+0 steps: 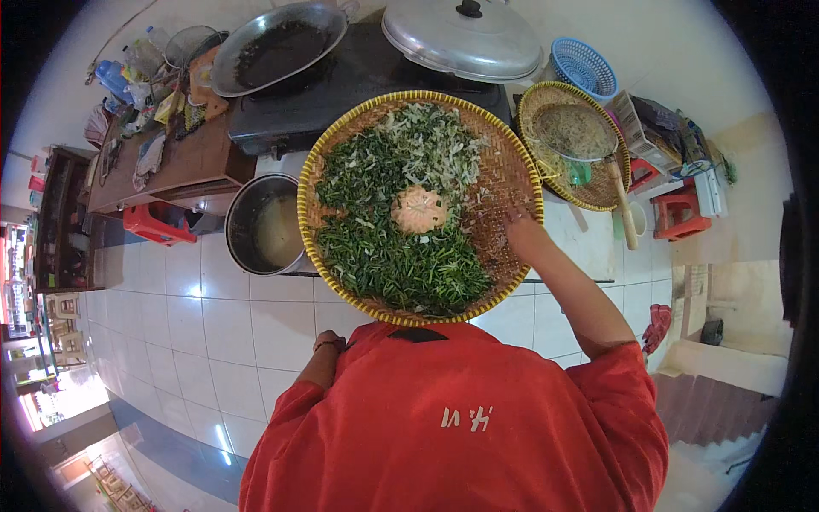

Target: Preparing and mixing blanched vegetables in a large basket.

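A round woven bamboo tray with a yellow-bound rim stands before me. Chopped green leaves cover much of it, with paler shredded vegetable at the top. A pinkish, ridged round thing sits at its middle. My right hand lies at the tray's right side, fingers on or just over the bare weave among small scraps; nothing is seen held in it. Low at my left side, against the red shirt, is my left hand; its fingers are partly hidden.
Behind the tray a black stove bears an oily wok and a lidded metal pan. A deep pot is at the left. At the right, a smaller woven tray holds a wooden-handled strainer; red stools stand beyond.
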Available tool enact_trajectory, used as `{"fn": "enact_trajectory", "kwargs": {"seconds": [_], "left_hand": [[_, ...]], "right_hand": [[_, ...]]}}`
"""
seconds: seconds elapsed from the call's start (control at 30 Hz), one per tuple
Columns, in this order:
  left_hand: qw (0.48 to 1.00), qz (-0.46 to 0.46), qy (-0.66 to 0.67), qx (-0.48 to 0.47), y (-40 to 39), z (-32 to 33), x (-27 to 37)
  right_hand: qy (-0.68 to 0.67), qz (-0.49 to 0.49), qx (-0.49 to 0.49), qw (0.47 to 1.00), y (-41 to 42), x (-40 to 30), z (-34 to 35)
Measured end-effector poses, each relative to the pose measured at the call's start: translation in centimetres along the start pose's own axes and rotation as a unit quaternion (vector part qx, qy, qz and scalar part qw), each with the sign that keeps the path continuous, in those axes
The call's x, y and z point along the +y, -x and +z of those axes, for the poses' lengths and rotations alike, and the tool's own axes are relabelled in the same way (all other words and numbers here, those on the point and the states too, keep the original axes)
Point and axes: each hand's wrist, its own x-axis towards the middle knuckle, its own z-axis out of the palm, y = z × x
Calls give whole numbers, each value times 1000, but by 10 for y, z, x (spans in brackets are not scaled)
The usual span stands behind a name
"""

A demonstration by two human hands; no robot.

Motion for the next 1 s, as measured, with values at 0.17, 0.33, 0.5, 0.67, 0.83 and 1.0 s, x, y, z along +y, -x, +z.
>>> {"fn": "enact_trajectory", "kwargs": {"seconds": [0.17,0.33,0.5,0.67,0.83,1.0], "left_hand": [[995,94,-24,8,-16,26,-12],[992,88,76,49,9,42,-15],[992,43,114,39,32,66,-20],[986,10,164,34,54,71,-19],[930,101,299,189,69,29,-4],[749,397,265,460,144,-76,23]], "right_hand": [[-150,-73,-238,957,-3,-22,-23],[-139,-1,-160,977,-40,-9,-46],[-100,-22,-126,987,-68,13,1],[-35,-180,-142,973,-60,13,19],[-68,-67,-247,964,-73,2,-37],[-92,-42,-49,994,-97,23,0]]}}
